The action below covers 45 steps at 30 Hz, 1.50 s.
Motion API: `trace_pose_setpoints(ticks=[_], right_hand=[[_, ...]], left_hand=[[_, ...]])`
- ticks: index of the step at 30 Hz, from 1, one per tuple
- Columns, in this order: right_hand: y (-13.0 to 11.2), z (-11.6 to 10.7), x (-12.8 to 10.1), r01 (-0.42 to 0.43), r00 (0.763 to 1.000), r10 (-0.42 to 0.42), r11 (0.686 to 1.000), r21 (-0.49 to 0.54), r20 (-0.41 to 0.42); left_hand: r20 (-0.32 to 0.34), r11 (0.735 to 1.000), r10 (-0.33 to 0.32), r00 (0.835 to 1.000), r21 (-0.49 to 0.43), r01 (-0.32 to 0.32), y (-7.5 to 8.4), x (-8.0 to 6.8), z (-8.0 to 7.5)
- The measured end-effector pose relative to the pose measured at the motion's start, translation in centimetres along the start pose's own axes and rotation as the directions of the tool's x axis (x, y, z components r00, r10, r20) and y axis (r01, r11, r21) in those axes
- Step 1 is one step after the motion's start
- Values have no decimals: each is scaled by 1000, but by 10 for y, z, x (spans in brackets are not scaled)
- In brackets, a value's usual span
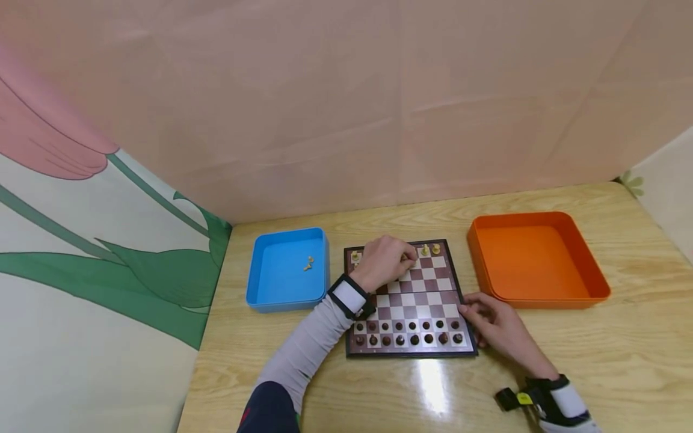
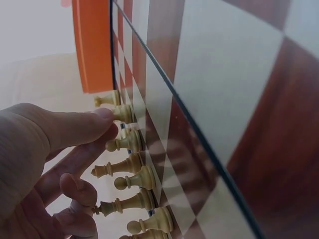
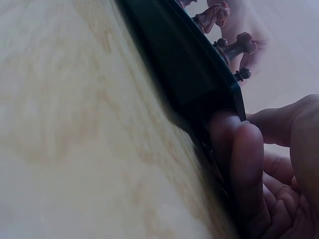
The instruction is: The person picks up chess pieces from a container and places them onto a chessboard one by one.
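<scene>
A small chessboard [image 1: 419, 297] lies on the wooden table [image 1: 622, 355]. Dark pieces [image 1: 411, 334] fill its two near rows and show in the right wrist view too [image 3: 234, 47]. Light pieces [image 1: 430, 249] stand along the far edge. My left hand [image 1: 407, 258] is curled over those far rows. In the left wrist view its fingertips [image 2: 107, 115] pinch one light piece [image 2: 123, 113] in a row of several [image 2: 132, 169]. My right hand [image 1: 470, 313] rests on the table at the board's right edge, with a fingertip [image 3: 239, 149] pressed against the black rim [image 3: 199, 84].
A blue tray [image 1: 262, 282] left of the board holds a couple of light pieces [image 1: 308, 263]. An orange tray [image 1: 590, 288] stands to the right, also visible in the left wrist view [image 2: 92, 45]. Pink walls close the back and a flowered panel the left.
</scene>
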State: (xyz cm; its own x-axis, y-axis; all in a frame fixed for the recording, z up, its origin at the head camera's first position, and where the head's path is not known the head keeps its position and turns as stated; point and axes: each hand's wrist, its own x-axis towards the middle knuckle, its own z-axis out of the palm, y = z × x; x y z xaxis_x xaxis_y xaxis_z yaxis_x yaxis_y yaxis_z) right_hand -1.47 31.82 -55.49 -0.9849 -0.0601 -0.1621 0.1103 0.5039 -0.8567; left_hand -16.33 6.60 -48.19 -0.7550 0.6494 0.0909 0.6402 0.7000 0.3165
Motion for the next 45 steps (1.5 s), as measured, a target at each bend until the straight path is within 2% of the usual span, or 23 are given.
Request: trace_pose_setpoints(ticks=[7,15,19,23,27,30,36,39,45], right_hand=[[0,0,1,-12,1000,12,1000,-4,5],[0,-1,2,-20,1000,20,1000,-12,12],[1,-2,1,-21,1000,21,1000,-13,12],[2,-2,0,-9,1000,10,1000,-15,9],[1,-2,2,-15,1000,15,1000,-17,14],[1,-2,4,-24,1000,24,1000,-15,20],[3,-6,5,-4,1000,4,1000,-21,13],[4,-6,6,0,1000,1,1000,-18,16],[6,-6,8,-16,999,16,1000,-24,28]], left_hand=[[-10,1000,-4,1000,-11,4,0,-1,-1],[-54,998,-11,999,-62,7,-2,-5,-3],[-66,997,-49,997,-59,45,-4,-12,-11],[-96,991,-119,988,-79,111,-8,-24,-22],[-162,974,-196,967,-144,173,-15,-39,-35],[-224,966,-228,948,-177,190,-22,-53,-46],[-359,955,-283,890,-193,226,-39,-78,-63],[-384,943,-324,865,-200,265,-49,-88,-68],[-366,919,-394,843,-181,351,-67,-102,-72]])
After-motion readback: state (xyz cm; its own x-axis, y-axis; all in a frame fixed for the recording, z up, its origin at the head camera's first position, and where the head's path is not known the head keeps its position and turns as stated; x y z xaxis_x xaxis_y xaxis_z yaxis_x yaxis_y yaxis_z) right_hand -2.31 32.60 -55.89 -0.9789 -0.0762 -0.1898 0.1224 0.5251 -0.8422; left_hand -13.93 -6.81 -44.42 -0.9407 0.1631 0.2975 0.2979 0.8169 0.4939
